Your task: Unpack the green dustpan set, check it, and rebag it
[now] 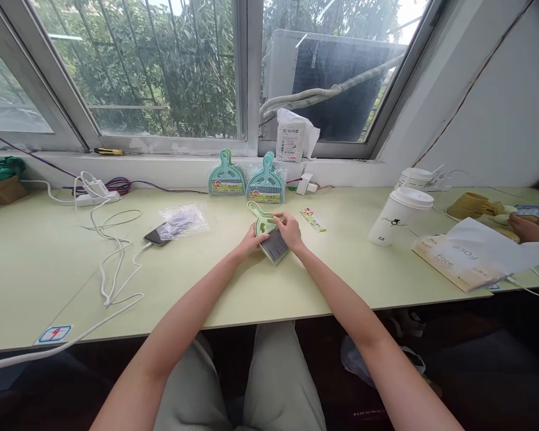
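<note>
A small light-green dustpan and brush set (pixel 276 246) is tilted over the table in front of me, its handle pointing away and its grey bristles toward me. My left hand (pixel 250 240) grips its left edge, thumb over the front. On the right side, my right hand (pixel 289 231) has its fingers closed on the upper part of the set and covers some of it. A printed card strip (pixel 313 219) lies just right of my hands. Behind them, two groups of blue-green dustpan sets (pixel 227 178) with printed labels lean against the wall, the right one in clear plastic.
To the left are clear plastic bags (pixel 184 220) partly over a phone (pixel 158 234), white cables and a power strip (pixel 97 195). White paper cups (pixel 397 218) and a tissue pack (pixel 465 254) stand right. A co-worker's hand (pixel 532 227) shows at far right.
</note>
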A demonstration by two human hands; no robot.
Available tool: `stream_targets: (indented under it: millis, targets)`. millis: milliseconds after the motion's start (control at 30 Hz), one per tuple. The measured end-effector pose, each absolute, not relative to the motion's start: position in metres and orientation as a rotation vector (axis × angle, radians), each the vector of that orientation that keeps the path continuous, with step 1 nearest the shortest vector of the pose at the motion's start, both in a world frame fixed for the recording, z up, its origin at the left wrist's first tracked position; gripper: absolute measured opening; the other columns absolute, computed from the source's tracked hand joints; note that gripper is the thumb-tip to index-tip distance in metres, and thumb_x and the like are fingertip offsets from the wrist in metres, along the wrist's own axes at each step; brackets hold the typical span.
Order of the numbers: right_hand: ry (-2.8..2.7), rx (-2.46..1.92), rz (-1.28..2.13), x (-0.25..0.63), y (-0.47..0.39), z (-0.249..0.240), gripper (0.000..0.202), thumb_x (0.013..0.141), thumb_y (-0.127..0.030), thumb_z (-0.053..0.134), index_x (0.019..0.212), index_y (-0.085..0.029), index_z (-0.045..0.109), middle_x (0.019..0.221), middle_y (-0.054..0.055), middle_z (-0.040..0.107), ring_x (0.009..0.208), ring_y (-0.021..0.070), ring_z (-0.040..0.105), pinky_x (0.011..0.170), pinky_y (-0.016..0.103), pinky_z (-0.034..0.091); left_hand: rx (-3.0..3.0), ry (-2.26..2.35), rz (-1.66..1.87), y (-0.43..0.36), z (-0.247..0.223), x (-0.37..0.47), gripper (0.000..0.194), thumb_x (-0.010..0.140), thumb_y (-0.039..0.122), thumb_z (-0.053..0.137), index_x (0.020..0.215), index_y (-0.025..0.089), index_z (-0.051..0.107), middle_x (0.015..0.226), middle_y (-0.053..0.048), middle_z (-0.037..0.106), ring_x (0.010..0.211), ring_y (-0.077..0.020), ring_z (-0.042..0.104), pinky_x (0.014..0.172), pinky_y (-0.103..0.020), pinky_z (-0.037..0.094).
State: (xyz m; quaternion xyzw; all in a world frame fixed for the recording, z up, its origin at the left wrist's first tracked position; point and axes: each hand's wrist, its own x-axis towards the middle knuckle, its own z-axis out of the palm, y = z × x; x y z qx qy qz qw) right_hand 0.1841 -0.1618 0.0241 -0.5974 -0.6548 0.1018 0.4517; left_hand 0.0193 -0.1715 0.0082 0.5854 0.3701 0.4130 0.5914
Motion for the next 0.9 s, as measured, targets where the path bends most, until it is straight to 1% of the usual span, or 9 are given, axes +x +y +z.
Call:
stream_targets:
  millis: [67, 133, 200, 367, 500, 600, 700, 767, 900]
  targets:
    - [-1.515, -1.536, 0.099, 0.203, -0.155, 0.022, 0.036, 0.090, -0.030, 0.039, 0.120, -0.017, 0.054, 0.125, 0.014, 0.056, 0.099, 0.0196, 0.059, 0.088, 0.033, 0.045, 1.230, 0.937, 1.042, -0.165, 0.004, 0.014, 0.069, 0.074, 0.023, 0.066, 0.134, 0.026, 0.031, 0.133, -0.010, 0.050, 0.113, -0.0229, 0.056, 0.083, -0.035, 0.053]
    - [-1.422, -1.709, -0.067, 0.229, -0.147, 0.016, 0.045, 0.086, -0.023, 0.045, 0.130, -0.014, 0.046, 0.138, 0.018, 0.045, 0.124, 0.0268, 0.044, 0.099, 0.043, 0.038, 1.100, 1.012, 1.127, -0.156, 0.001, 0.005, 0.062, 0.073, 0.021, 0.067, 0.127, 0.025, 0.036, 0.127, -0.010, 0.053, 0.105, -0.0200, 0.059, 0.078, -0.032, 0.054]
    - [-1.471, -1.900, -0.062, 0.254, -0.140, 0.008, 0.048, 0.083, -0.013, 0.046, 0.131, -0.015, 0.047, 0.145, 0.018, 0.038, 0.135, 0.0303, 0.030, 0.106, 0.054, 0.026, 1.012, 1.044, 1.203, -0.145, 0.001, -0.006, 0.048, 0.074, 0.020, 0.066, 0.116, 0.022, 0.042, 0.119, -0.009, 0.057, 0.096, -0.0167, 0.062, 0.074, -0.029, 0.054]
    - [-1.910, -1.889, 0.123, 0.274, -0.134, -0.004, 0.053, 0.071, 0.007, 0.035, 0.104, -0.022, 0.064, 0.131, 0.005, 0.057, 0.129, 0.0207, 0.041, 0.110, 0.060, 0.007, 0.906, 1.088, 1.325, -0.133, 0.007, -0.028, 0.033, 0.076, 0.020, 0.066, 0.102, 0.021, 0.046, 0.101, -0.005, 0.061, 0.080, -0.0137, 0.063, 0.067, -0.027, 0.055]
    - [-2.029, -1.659, -0.010, 0.252, -0.141, 0.002, 0.044, 0.074, 0.004, 0.034, 0.082, -0.021, 0.069, 0.122, 0.002, 0.063, 0.121, 0.0166, 0.048, 0.112, 0.048, 0.011, 0.843, 1.106, 1.403, -0.134, 0.008, -0.033, 0.033, 0.074, 0.014, 0.066, 0.099, 0.022, 0.047, 0.098, -0.004, 0.061, 0.076, -0.0130, 0.063, 0.067, -0.027, 0.055]
    - [-1.981, -1.681, -0.074, 0.233, -0.148, 0.009, 0.034, 0.085, -0.008, 0.038, 0.095, -0.020, 0.069, 0.122, 0.006, 0.063, 0.113, 0.0181, 0.054, 0.106, 0.041, 0.024, 0.863, 1.107, 1.404, -0.134, 0.005, -0.032, 0.034, 0.073, 0.012, 0.066, 0.100, 0.023, 0.048, 0.097, -0.004, 0.061, 0.076, -0.0133, 0.063, 0.066, -0.026, 0.054]
    - [-2.032, -1.816, 0.035, 0.219, -0.151, 0.010, 0.030, 0.089, -0.030, 0.048, 0.110, -0.018, 0.065, 0.119, 0.011, 0.064, 0.109, 0.0238, 0.058, 0.102, 0.044, 0.029, 0.884, 1.104, 1.399, -0.132, 0.002, -0.031, 0.036, 0.072, 0.012, 0.066, 0.101, 0.022, 0.048, 0.098, -0.004, 0.061, 0.077, -0.0137, 0.063, 0.066, -0.027, 0.054]
    - [-2.119, -1.830, 0.117, 0.213, -0.152, 0.009, 0.031, 0.090, -0.032, 0.047, 0.111, -0.018, 0.065, 0.127, 0.012, 0.060, 0.116, 0.0257, 0.055, 0.104, 0.046, 0.026, 0.874, 1.104, 1.403, -0.130, 0.001, -0.031, 0.037, 0.071, 0.012, 0.068, 0.101, 0.022, 0.048, 0.098, -0.004, 0.061, 0.079, -0.0142, 0.064, 0.067, -0.027, 0.054]
    - [-2.121, -1.822, 0.131, 0.207, -0.152, 0.006, 0.037, 0.093, -0.021, 0.040, 0.127, -0.018, 0.055, 0.150, 0.012, 0.034, 0.137, 0.0274, 0.032, 0.109, 0.051, 0.018, 0.841, 1.093, 1.422, -0.128, 0.000, -0.032, 0.037, 0.071, 0.013, 0.069, 0.101, 0.022, 0.049, 0.095, -0.004, 0.062, 0.079, -0.0143, 0.064, 0.067, -0.028, 0.055]
